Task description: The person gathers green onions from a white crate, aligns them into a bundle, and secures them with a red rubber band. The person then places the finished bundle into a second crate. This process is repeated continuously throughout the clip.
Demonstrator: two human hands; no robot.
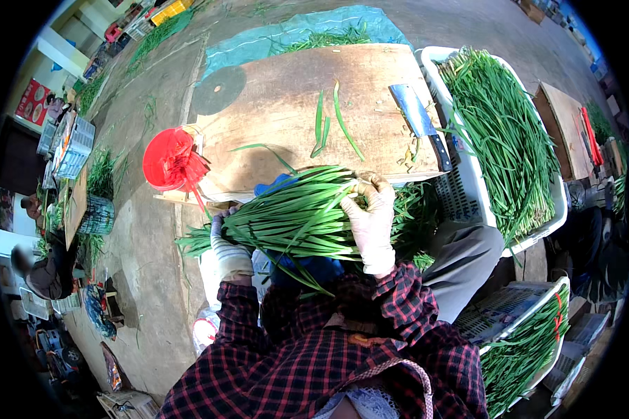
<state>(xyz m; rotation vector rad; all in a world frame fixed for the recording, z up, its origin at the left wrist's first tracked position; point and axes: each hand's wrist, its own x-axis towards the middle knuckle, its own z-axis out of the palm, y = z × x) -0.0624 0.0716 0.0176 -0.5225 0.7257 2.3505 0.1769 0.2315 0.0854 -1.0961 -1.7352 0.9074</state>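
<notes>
A bundle of garlic chives [288,214] lies across my lap, just before the near edge of a wooden board [278,99]. My left hand [228,243], in a striped glove, grips the bundle near its leafy left end. At the right end, my gloved right hand [369,209] has its fingers and thumb bent around the stalks. On the board are a few loose leaves [339,115] and a cleaver [414,112] with a black handle. The fingers of my left hand are partly hidden by the leaves.
Red plastic strapping [170,160] sits at the board's left corner. Close on the right stands a white plastic crate [558,209] full of chives, with another crate [560,335] behind it. Beyond the board lies a green tarp [288,34]. A person [50,272] sits far left.
</notes>
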